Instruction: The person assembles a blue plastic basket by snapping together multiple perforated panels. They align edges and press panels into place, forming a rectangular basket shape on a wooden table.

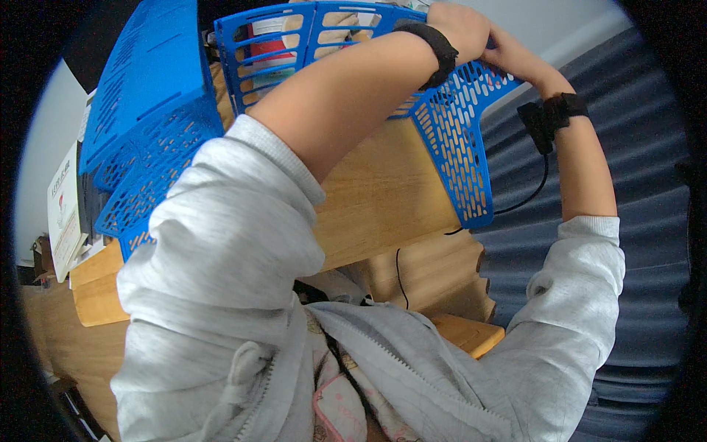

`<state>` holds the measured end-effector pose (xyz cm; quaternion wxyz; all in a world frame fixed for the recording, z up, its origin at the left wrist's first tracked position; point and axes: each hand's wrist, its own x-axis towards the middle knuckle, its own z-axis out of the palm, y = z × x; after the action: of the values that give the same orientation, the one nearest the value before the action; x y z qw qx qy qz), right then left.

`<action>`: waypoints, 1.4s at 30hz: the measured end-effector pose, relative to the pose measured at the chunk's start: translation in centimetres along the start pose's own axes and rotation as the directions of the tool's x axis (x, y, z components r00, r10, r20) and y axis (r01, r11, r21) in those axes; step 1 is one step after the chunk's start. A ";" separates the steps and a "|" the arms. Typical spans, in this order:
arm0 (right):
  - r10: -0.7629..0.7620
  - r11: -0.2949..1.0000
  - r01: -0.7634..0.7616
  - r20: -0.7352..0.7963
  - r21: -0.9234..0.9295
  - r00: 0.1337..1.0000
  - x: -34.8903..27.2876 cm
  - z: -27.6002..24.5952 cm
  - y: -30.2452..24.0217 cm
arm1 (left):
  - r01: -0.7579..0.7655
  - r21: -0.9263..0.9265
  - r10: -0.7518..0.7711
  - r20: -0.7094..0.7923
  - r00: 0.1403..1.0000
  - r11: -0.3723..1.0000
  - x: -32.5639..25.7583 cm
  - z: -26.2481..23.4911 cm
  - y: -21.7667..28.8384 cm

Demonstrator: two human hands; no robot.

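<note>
A blue perforated plastic basket (456,147) stands on a wooden shelf (383,206) in front of me at head height. Both my arms reach up to its far right corner. My left hand (460,26), with a black band on its wrist, closes over the top rim. Just to the right, my right hand (512,59) grips the same rim, its fingers meeting the left hand. A black wrist device sits on the right wrist, and a thin black cable (526,199) hangs from it. My left forearm hides much of the basket's front.
A second blue slatted crate (147,110) sits tilted to the left on the same shelf. Red and white packages (272,44) show through the basket wall. A white carton (66,206) stands at far left. Dark blue ribbed fabric (633,191) fills the right side.
</note>
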<state>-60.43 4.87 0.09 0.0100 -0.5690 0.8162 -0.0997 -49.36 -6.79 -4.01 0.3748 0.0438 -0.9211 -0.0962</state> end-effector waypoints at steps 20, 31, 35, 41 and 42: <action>0.118 0.987 -0.124 -0.058 -0.105 0.991 -0.4 0.1 0.0 | 0.002 -0.052 -0.004 -0.050 0.999 0.999 0.0 -0.4 -0.2; 0.048 0.989 -0.048 -0.008 -0.138 0.999 -0.1 -0.5 -0.7 | 0.024 -0.037 -0.026 -0.060 0.998 0.999 0.1 -0.3 -0.4; 0.074 0.987 -0.076 -0.019 -0.139 0.997 0.0 -0.3 0.0 | 0.035 -0.041 -0.035 0.007 0.999 0.999 0.1 -0.6 -0.1; 0.078 0.989 -0.073 0.030 -0.131 0.996 0.4 -0.3 -0.3 | 0.051 0.057 -0.055 0.077 0.995 0.997 0.2 -0.9 0.2; 0.136 0.985 -0.130 0.048 -0.112 0.989 0.1 0.1 -0.6 | 0.032 0.073 -0.037 0.064 0.997 0.997 0.1 -0.7 0.4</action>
<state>-59.89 4.59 0.11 0.0086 -0.5153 0.8561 -0.0386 -48.94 -6.50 -3.34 0.3409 0.0702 -0.9348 -0.0708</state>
